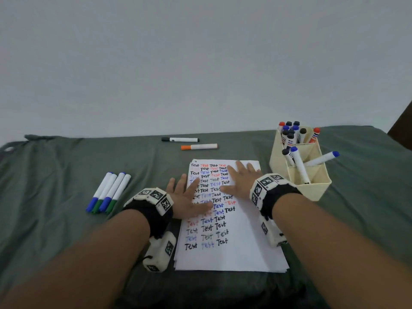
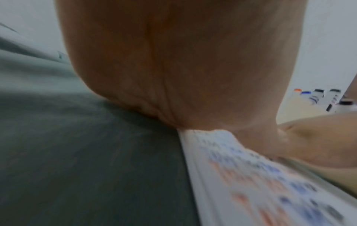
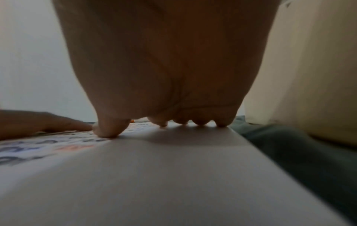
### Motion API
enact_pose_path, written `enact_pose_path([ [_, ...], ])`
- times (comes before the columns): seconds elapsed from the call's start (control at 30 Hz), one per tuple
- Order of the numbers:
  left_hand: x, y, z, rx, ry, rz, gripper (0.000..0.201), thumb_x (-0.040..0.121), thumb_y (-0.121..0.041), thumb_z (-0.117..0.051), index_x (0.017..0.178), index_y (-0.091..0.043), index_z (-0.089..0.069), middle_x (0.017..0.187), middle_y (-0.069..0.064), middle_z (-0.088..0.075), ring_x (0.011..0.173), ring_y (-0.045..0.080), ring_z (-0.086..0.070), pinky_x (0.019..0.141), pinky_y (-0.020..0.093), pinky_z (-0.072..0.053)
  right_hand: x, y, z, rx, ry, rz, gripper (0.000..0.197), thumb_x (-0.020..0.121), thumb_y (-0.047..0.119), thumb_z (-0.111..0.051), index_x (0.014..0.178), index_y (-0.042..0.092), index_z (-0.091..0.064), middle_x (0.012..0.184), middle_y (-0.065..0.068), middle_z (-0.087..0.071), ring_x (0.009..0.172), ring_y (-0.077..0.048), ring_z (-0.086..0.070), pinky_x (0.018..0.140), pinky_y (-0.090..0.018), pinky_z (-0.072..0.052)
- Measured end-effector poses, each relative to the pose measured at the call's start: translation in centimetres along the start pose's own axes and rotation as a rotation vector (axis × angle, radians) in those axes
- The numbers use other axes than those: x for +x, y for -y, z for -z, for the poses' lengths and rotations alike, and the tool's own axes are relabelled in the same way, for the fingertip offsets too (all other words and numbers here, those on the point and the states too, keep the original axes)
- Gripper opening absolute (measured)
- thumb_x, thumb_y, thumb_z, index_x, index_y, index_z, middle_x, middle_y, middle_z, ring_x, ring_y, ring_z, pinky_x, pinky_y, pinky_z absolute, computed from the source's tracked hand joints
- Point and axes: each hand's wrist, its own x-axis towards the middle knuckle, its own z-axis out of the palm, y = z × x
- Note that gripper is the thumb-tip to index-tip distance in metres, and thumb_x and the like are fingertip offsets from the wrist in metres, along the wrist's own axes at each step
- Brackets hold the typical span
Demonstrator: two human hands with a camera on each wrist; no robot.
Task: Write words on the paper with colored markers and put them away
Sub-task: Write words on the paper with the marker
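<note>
The head view is evenly, softly lit and fairly sharp at centre, with wide-angle bending toward the edges and only faint shadows. Both wrist views are dim and soft: the paper is smeared by blur, its writing unreadable, and in the right wrist view the right hand is underlit, casting a soft shadow on the sheet.

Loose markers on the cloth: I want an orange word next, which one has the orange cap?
The orange-capped white marker, lying beyond the paper, just nearer than the black-capped white marker. The four markers at left have blue or green caps.
</note>
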Motion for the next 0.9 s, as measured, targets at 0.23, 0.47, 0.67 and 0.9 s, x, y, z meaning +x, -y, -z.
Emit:
enact_pose_path([
  [0.23, 3.6, 2.2, 5.7, 0.022, -0.361, -0.004, 0.081, 0.081, -0.086, -0.031, 0.139, -0.03, -0.044, 0.145, 0.007, -0.04, 0.134, 0.03, -0.036, 0.105, 0.049, -0.033, 0.6, -0.2, -0.8, 0.028, -0.025, 0.006, 0.098, 0.09, 0.078, -0.044, 0.163, 0.028, 0.0, 0.17, -0.009, 0.01, 0.155, -0.039, 0.006, 0.12, -0.064, -0.001],
  [0.47, 10.3, 6.8, 11.1, 0.06, -0.472, 0.056, 0.062, 0.096, -0.058, -0.046, 0.143, -0.017, -0.046, 0.147, 0.011, -0.045, 0.133, 0.029, -0.044, 0.11, 0.04, -0.034, -1.1, 0.4, 0.1, -0.024, -0.007, -0.008, 0.11, 0.075, 0.094, -0.017, 0.163, 0.03, 0.002, 0.17, -0.003, 0.013, 0.156, -0.032, 0.009, 0.125, -0.056, -0.003],
  [0.67, 13.5, 7.7, 12.6, 0.077, -0.484, 0.045, 0.044, 0.101, -0.036, -0.05, 0.136, -0.01, -0.049, 0.138, 0.012, -0.052, 0.124, 0.03, -0.051, 0.099, 0.036, -0.038, -1.6, 0.5, 1.0, -0.024, 0.062, 0.002, 0.097, 0.09, 0.082, -0.033, 0.162, 0.03, 0.007, 0.169, -0.002, 0.018, 0.156, -0.031, 0.012, 0.125, -0.055, -0.002],
  [0.9, 15.3, 8.0, 11.7, 0.217, -0.536, 0.186, 0.04, 0.095, -0.038, -0.053, 0.133, -0.028, -0.051, 0.134, 0.006, -0.043, 0.123, 0.03, -0.04, 0.096, 0.044, -0.043, -1.8, 0.6, 1.6, 0.005, 0.089, 0.001, 0.099, 0.089, 0.081, -0.039, 0.162, 0.03, 0.006, 0.17, -0.002, 0.017, 0.156, -0.03, 0.012, 0.126, -0.054, -0.002],
])
